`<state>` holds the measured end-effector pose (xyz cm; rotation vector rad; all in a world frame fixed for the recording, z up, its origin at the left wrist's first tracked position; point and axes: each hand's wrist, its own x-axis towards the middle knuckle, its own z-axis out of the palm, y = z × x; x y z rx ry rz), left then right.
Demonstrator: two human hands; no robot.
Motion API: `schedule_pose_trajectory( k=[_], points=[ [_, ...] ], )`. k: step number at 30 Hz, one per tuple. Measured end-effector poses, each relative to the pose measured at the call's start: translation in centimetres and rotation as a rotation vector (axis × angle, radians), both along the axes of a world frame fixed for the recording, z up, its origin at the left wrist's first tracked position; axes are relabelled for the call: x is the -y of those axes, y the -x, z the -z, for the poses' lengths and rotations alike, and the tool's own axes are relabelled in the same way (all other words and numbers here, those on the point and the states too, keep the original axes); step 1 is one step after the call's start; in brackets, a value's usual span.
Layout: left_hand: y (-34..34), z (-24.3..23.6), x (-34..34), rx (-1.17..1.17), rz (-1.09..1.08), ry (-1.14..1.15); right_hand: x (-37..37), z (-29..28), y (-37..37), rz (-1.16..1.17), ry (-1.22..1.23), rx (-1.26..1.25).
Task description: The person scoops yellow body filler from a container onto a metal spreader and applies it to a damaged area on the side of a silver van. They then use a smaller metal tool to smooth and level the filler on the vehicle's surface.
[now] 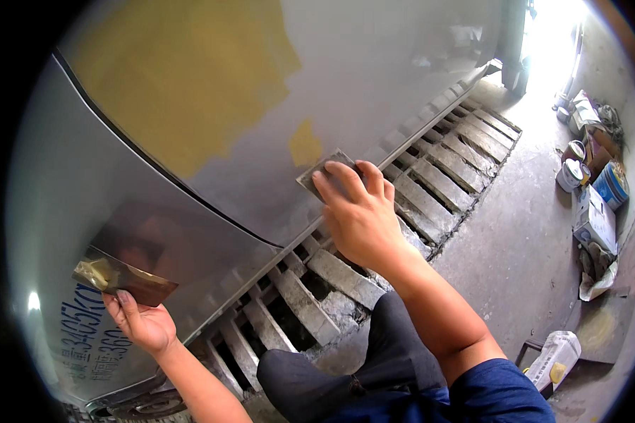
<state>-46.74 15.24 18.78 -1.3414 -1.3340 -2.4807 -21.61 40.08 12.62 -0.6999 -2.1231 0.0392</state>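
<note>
A grey vehicle side panel (388, 70) fills the upper left, with a large patch of yellow filler (190, 77) spread over it. Below and right of that patch is a smaller yellow filler patch (305, 145). My right hand (365, 222) grips a flat, dark putty spreader (309, 179), its blade at the panel's lower part, just under the small patch. On the left, my left hand (144, 326) pinches a thin metal plate (148, 283) by its lower edge. A dab of yellowish putty (96, 273) sits on the plate's left end.
A dark door seam (169, 173) runs down the vehicle. Concrete floor slats with gaps (289, 299) lie below its lower edge. Along the right wall stand paint tubs (570, 175), a blue bucket (612, 185) and a white box (594, 222). A white package (554, 359) lies nearer me.
</note>
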Motion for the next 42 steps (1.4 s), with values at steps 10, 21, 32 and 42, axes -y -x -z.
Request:
schedule_pose_trajectory(
  k=[10, 21, 32, 42],
  points=[
    [-0.8, -0.5, -0.5, 0.0, 0.032, 0.006, -0.5, -3.7, 1.3, 0.044, -0.076, -0.143],
    [-0.6, -0.2, -0.2, 0.023, 0.016, 0.001, -0.3, -4.8, 0.0, -0.008, -0.068, -0.139],
    [-0.7, 0.0, -0.7, -0.006, -0.002, 0.0, -0.9, 0.9, 0.9, -0.02, -0.048, -0.091],
    [-13.5, 2.4, -5.6, 0.341, 0.264, 0.131, 7.4, -0.7, -2.7, -1.268, 0.439, -0.457]
  ],
)
